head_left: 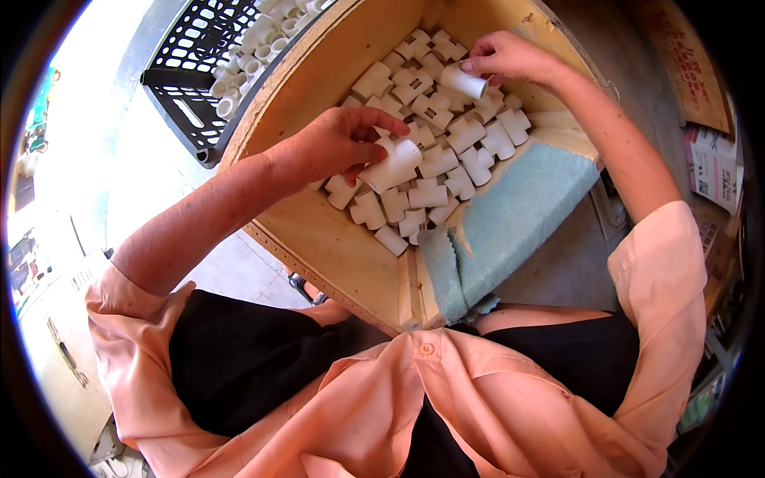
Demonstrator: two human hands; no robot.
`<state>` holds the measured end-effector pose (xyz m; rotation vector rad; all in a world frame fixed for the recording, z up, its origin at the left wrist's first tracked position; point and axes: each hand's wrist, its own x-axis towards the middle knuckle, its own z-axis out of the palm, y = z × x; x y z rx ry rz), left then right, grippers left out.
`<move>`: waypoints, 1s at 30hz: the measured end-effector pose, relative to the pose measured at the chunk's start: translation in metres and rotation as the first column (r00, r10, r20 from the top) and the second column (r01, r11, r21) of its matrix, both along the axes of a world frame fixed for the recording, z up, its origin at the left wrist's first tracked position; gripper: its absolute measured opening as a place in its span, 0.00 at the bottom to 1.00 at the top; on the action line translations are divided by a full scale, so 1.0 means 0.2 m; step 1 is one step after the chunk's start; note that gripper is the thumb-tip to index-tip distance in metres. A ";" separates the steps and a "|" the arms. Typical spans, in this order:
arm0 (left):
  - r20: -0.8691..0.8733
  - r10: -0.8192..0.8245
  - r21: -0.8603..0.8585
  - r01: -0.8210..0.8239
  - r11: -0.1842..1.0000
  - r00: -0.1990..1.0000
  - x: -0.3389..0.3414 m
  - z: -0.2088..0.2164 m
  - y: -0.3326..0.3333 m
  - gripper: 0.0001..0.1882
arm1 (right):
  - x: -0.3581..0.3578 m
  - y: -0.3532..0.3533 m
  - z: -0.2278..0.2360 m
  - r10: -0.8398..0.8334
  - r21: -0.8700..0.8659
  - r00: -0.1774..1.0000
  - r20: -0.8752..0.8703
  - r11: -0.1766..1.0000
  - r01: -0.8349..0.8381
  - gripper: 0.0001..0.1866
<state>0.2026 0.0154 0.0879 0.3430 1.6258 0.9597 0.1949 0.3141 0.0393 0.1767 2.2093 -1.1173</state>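
Note:
Over a wooden box of white plastic pipe tees (pixel 437 162), both my hands are at work. My left hand (pixel 339 143) grips a white pipe tee (pixel 396 166) at the left of the pile, its thumb against the fitting and its index finger stretched above. Toward the far right of the pile, my right hand (pixel 516 59) pinches another white pipe fitting (pixel 463 81) between thumb and fingers; its open end faces right. Several tees in the pile carry small dark printed marks. My hands partly cover the fittings behind them.
The wooden box (pixel 335 275) stands close to my lap, with a light blue cloth (pixel 518 211) over its near right edge. Beyond its left wall, a black plastic crate (pixel 171 99) holds more white fittings. Cardboard boxes (pixel 715 167) stand at the right.

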 end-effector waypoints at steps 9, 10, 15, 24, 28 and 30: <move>0.032 -0.090 -0.038 0.091 0.995 0.995 0.02 -0.05 -0.02 0.16 | -0.03 -0.09 -0.27 0.169 0.451 0.978 0.125 0.868 -0.208 0.17; 0.033 -0.100 -0.044 0.101 0.994 0.994 0.02 -0.05 -0.03 0.16 | -0.02 -0.10 -0.28 0.169 0.464 0.977 0.130 0.860 -0.211 0.17; 0.054 -0.120 -0.063 0.123 0.990 0.991 0.03 -0.06 -0.04 0.16 | -0.04 -0.09 -0.29 0.198 0.439 0.969 0.148 0.865 -0.243 0.18; 0.057 -0.136 -0.051 0.139 0.989 0.989 0.03 -0.07 -0.04 0.16 | -0.04 -0.04 -0.33 0.166 0.438 0.972 0.169 0.870 -0.225 0.15; 0.061 -0.138 -0.063 0.142 0.988 0.988 0.04 -0.08 -0.05 0.16 | -0.02 -0.03 -0.32 0.233 0.408 0.965 0.119 0.874 -0.262 0.15; 0.070 -0.138 -0.055 0.142 0.988 0.988 0.04 -0.08 -0.05 0.16 | -0.02 -0.01 -0.32 0.218 0.380 0.968 0.121 0.891 -0.248 0.15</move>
